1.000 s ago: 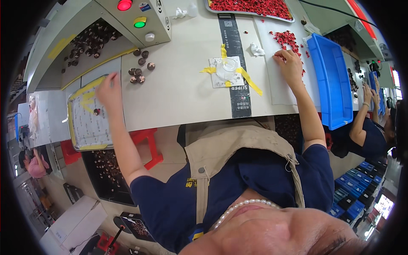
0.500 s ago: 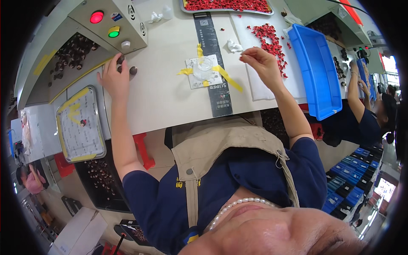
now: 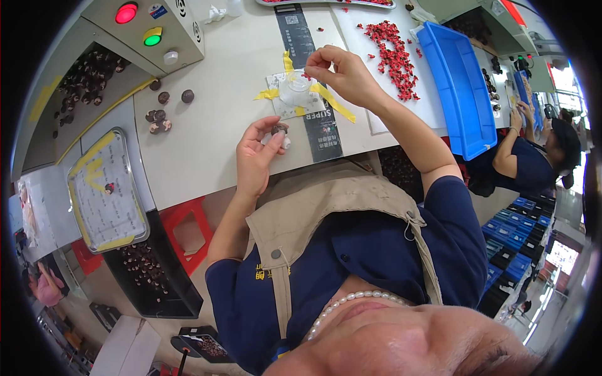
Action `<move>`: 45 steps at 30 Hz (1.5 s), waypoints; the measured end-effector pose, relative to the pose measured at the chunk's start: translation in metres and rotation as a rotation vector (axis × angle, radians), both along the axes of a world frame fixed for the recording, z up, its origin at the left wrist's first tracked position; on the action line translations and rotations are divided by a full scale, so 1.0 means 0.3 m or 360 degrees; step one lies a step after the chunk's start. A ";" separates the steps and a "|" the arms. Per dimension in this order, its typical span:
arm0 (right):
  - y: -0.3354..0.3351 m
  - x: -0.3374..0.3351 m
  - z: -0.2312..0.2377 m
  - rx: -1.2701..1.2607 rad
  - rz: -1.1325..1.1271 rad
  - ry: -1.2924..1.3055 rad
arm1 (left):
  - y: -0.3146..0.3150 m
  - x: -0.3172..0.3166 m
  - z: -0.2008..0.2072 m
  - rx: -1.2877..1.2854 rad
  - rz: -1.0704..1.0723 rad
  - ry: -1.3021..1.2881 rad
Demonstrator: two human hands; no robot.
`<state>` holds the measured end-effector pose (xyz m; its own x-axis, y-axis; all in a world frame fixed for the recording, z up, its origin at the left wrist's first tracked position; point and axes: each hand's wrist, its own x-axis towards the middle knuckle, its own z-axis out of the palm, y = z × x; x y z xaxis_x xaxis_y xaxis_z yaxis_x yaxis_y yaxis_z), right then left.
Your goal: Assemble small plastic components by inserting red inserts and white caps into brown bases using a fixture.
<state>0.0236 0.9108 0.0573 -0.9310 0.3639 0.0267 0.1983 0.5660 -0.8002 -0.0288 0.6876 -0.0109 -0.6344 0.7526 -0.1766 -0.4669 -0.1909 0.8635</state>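
My left hand (image 3: 256, 160) is closed on a dark brown, nut-like ball (image 3: 279, 128), held between thumb and fingers just above the table's front part. Something white and crumpled (image 3: 286, 143) shows right under it. My right hand (image 3: 343, 74) pinches a small red piece (image 3: 306, 76) at the rim of a clear round dish (image 3: 293, 89). That dish sits on a whitish square plate (image 3: 280, 111) fixed with yellow tape. More dark balls (image 3: 187, 96) lie on the table to the left, some of them in a cluster (image 3: 157, 121) with pale spots.
Small red pieces (image 3: 396, 59) are heaped on a white sheet at the right, beside a blue bin (image 3: 461, 94). A machine box (image 3: 150, 22) with lit buttons stands far left. Below it is a taped metal tray (image 3: 139, 188). A co-worker (image 3: 533, 147) sits at the far right.
My left hand has come away from the balls near the machine, rightward and nearer me, bringing one ball. My right hand has moved left to the dish. The view has shifted slightly.
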 end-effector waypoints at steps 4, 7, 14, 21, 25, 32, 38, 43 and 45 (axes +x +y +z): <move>-0.011 -0.018 -0.015 0.0156 0.0012 0.0087 | -0.012 -0.027 -0.018 0.0051 -0.0066 -0.0061; -0.018 -0.027 -0.004 0.0293 0.0033 0.0034 | -0.015 -0.029 -0.007 0.0064 -0.0088 -0.0126; -0.029 -0.033 0.005 0.0753 0.0195 0.0171 | -0.022 -0.025 -0.005 0.0065 -0.0053 -0.0093; -0.044 -0.037 0.002 0.1143 0.0322 0.0317 | -0.015 -0.012 0.003 0.0043 -0.0009 -0.0173; -0.033 -0.039 -0.005 0.1199 0.0358 0.0300 | -0.003 -0.003 0.001 0.0049 -0.0019 -0.0096; -0.038 -0.013 0.086 0.0996 0.0246 0.0748 | 0.059 0.031 0.005 0.0275 -0.0082 -0.0498; -0.075 0.096 0.065 -0.0403 0.0110 0.0020 | 0.108 0.054 0.029 0.0339 -0.0074 -0.0601; -0.085 0.156 0.023 -0.0746 0.0128 0.0017 | 0.128 0.068 0.010 0.0313 -0.0081 -0.0649; -0.081 0.164 0.012 -0.0762 0.0111 0.0000 | 0.139 0.078 0.013 0.0285 -0.0039 -0.0566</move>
<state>0.0728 0.8864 0.0608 -0.9537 0.2721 -0.1285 0.1730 0.1463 -0.9740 -0.0053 0.7292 -0.0070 -0.5389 0.8054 -0.2466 -0.7370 -0.3091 0.6011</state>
